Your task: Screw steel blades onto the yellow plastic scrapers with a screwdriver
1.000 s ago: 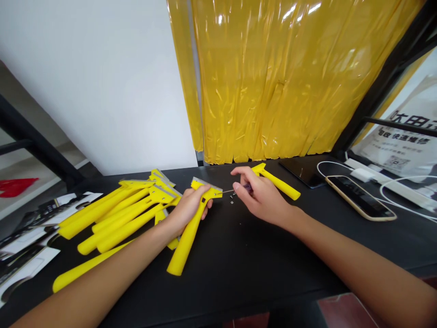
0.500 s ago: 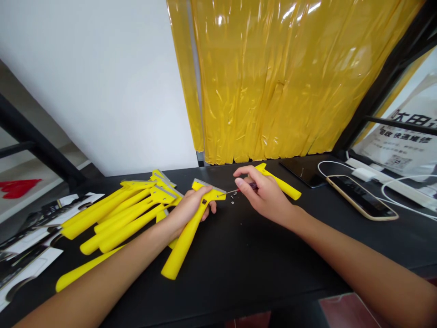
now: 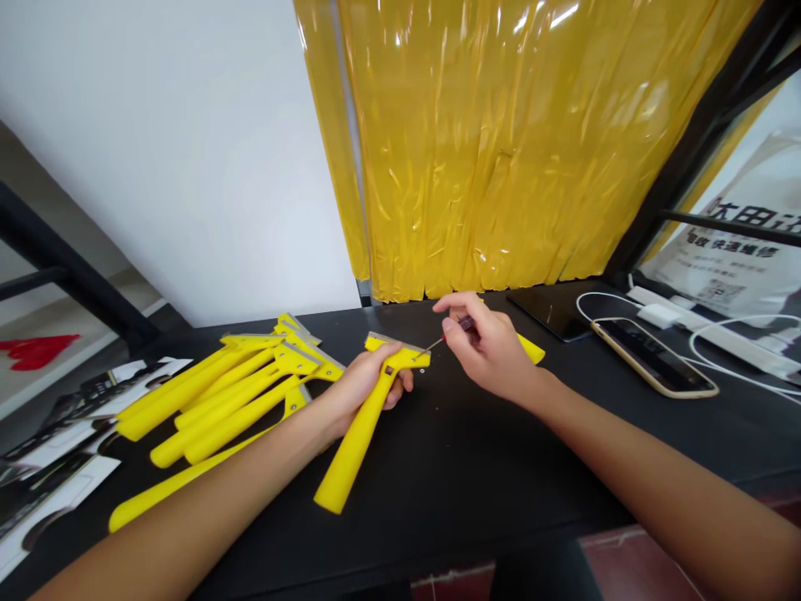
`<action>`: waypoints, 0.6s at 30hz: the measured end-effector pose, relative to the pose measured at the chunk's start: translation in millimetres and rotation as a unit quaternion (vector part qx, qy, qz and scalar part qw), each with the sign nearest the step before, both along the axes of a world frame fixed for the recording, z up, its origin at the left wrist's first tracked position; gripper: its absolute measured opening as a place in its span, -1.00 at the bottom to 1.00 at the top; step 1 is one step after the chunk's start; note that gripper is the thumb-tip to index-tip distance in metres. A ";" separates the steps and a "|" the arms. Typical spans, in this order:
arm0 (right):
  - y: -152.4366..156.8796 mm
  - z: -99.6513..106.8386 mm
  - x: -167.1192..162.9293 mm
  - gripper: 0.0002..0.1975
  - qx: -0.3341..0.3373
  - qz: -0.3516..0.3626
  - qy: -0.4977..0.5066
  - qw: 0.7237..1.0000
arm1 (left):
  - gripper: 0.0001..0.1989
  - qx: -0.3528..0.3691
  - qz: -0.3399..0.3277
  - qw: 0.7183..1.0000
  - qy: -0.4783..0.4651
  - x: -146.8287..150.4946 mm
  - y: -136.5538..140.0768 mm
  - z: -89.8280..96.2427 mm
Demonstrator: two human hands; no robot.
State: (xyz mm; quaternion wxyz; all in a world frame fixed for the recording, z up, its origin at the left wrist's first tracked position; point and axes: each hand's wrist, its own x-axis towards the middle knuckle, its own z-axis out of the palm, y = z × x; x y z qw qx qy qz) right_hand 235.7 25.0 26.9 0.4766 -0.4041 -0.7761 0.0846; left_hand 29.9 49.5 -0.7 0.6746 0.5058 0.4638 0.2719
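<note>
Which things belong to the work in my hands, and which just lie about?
Part of the job:
yellow scraper in left hand
screwdriver in right hand
probably other yellow scrapers and small metal piece

Apparently lying about:
phone
dark slab
power strip
red item

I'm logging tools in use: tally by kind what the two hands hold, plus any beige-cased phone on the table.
Scraper, in the left hand: 1
Screwdriver, in the right hand: 1
Phone, on the table: 1
Total: 3
</note>
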 end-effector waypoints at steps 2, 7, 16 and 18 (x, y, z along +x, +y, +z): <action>3.0 1.4 2.3 -0.80 0.006 -0.010 0.010 1.000 | -0.38 0.005 -0.026 1.000 0.006 8.7 4.7 -1.6; 11.8 4.5 10.7 -0.79 -0.013 -0.067 0.022 0.997 | -0.38 0.068 -0.051 0.996 0.010 19.2 15.3 -6.8; 9.8 2.8 9.7 -0.80 0.034 -0.104 -0.086 0.990 | -0.38 0.092 -0.010 0.995 0.043 16.3 9.6 -3.5; 9.1 3.1 10.0 -0.76 0.035 -0.096 -0.091 0.991 | -0.39 0.088 0.000 0.995 0.040 17.3 8.5 -2.7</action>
